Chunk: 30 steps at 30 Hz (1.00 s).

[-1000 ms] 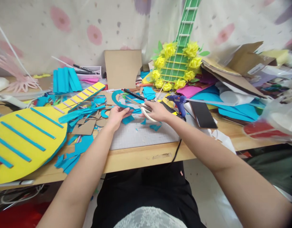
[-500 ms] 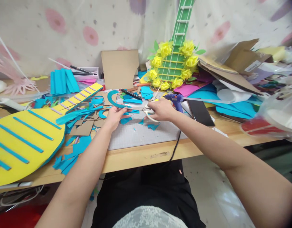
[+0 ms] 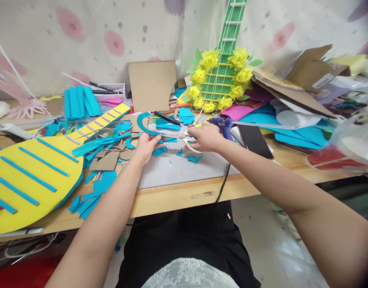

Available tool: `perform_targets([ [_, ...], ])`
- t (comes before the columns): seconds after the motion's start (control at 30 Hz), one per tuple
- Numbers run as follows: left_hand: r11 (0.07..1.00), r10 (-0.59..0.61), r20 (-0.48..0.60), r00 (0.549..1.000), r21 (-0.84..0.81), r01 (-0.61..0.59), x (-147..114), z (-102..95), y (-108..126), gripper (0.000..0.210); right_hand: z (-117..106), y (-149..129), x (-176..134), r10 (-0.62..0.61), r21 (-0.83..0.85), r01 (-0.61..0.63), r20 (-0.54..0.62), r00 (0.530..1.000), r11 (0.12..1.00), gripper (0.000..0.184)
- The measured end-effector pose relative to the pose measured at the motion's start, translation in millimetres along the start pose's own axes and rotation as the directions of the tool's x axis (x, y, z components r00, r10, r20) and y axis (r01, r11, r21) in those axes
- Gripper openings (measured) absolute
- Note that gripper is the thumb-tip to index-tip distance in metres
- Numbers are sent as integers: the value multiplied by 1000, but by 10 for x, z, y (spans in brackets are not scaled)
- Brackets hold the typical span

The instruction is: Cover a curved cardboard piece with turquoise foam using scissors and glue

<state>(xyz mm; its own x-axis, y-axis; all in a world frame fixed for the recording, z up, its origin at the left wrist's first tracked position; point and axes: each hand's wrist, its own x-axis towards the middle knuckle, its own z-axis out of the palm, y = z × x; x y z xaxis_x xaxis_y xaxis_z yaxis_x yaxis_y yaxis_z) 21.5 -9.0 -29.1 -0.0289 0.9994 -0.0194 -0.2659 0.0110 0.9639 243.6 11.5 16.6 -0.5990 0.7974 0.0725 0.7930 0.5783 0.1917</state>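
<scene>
Between thumb and fingers, my left hand (image 3: pixel 148 148) pinches a curved strip of blue paper (image 3: pixel 144 125), whose free end arcs up and to the left. My right hand (image 3: pixel 208 137) grips a pair of scissors (image 3: pixel 184 138) by the light-coloured handles. The scissor blades point left and lie along the strip, close to my left fingertips. Both hands are above a grey cutting mat (image 3: pixel 162 176) strewn with small blue scraps (image 3: pixel 194 159). Just beyond lie a black pen (image 3: pixel 166 117) and folded blue paper pieces (image 3: pixel 186 115).
To the left lies a yellow paper guitar (image 3: pixel 36 176) with blue strips. A green guitar (image 3: pixel 221 80) with yellow paper flowers leans at the back. A blue glue gun (image 3: pixel 224 127) is right of my right hand. Cardboard (image 3: pixel 152 86) stands behind; a plastic bag (image 3: pixel 345 144) is at far right.
The view has shifted slightly. The scissor handles look a little closer together or turned, while both hands keep their places on the strip and scissors.
</scene>
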Motion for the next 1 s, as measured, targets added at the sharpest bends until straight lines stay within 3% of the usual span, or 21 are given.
perform_targets([
  [1.0,995,-68,11,998,-68,68,6,-7,-33,22,-22,-17,-27,28,-46,-26,40,999,999,62],
])
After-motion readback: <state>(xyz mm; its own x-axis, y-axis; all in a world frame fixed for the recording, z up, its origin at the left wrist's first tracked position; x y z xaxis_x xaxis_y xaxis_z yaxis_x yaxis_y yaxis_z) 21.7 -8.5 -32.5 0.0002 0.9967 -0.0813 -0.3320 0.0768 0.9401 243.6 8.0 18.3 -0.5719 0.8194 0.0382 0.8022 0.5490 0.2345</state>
